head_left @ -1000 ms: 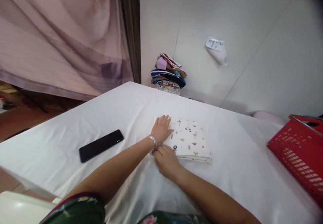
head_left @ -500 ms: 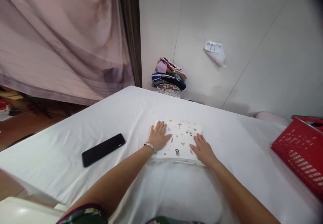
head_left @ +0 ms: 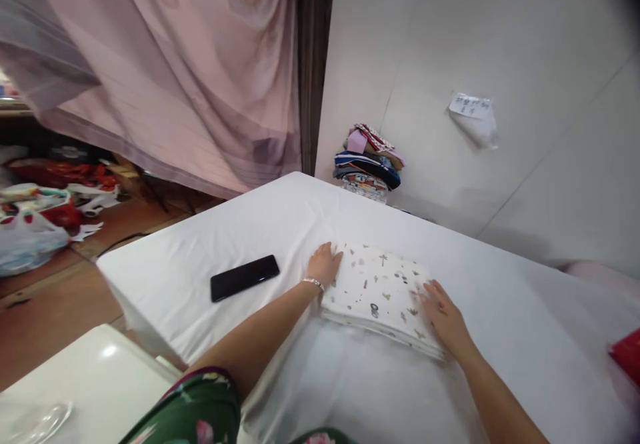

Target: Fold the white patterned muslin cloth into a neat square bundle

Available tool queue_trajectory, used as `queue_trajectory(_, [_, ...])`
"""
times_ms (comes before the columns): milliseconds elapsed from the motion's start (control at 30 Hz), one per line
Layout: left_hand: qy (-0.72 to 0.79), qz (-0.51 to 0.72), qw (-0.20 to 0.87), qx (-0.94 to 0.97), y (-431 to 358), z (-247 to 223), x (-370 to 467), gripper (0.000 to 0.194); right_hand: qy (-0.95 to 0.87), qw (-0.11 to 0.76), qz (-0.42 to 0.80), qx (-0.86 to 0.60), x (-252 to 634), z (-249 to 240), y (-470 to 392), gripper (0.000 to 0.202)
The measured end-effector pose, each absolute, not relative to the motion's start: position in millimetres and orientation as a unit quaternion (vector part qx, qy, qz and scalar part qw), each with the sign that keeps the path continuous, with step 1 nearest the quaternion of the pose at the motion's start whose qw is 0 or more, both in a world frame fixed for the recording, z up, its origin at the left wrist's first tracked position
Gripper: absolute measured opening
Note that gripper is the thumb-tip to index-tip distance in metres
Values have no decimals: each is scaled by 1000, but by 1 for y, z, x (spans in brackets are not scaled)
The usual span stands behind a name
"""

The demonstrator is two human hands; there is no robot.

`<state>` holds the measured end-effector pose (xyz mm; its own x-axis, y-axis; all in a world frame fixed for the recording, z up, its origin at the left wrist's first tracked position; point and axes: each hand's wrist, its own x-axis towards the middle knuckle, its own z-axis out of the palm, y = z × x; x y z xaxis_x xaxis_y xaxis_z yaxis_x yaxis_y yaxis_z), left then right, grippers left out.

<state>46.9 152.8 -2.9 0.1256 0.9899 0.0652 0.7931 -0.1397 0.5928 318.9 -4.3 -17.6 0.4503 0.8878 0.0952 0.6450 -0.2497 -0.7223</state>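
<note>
A folded white cloth (head_left: pixel 375 291) printed with small motifs lies flat on the white-covered table (head_left: pixel 280 214). At its left edge rests my left hand (head_left: pixel 324 265), fingers apart, with a bracelet on the wrist. My right hand (head_left: pixel 443 311) is at the cloth's right edge, its fingers spread and slightly bent. Neither hand grips the cloth. Left of my left hand, a black phone (head_left: pixel 245 278) lies on the table.
Folded clothes (head_left: pixel 370 164) are stacked beyond the table's far edge, against the wall. A red basket (head_left: pixel 627 354) shows at the right edge. Lower left is a white surface (head_left: pixel 95 377); bags (head_left: pixel 35 237) lie on the floor. A pink curtain (head_left: pixel 200 77) hangs at left.
The view has turned left, bringing the floor bags into sight. My hands have moved from on top of the cloth outward to its left and right edges.
</note>
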Motion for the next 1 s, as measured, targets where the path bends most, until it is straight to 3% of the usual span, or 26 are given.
queue_trajectory(133, [643, 222, 269, 682, 176, 2, 44, 38, -422, 399, 178, -794, 342, -14, 19, 56])
queue_trajectory(267, [655, 208, 289, 666, 195, 8, 49, 39, -383, 396, 197, -811, 363, -17, 52, 58])
queue_trajectory(400, [653, 186, 313, 664, 207, 14, 58, 45, -383, 328, 183, -844, 378, -20, 77, 61])
queue_trajectory(833, [667, 191, 335, 638, 208, 5, 63, 28, -465, 149, 90, -868, 358, -15, 90, 54])
queue_trajectory(1000, [659, 193, 340, 642, 208, 5, 62, 27, -487, 139, 57, -861, 358, -16, 86, 58])
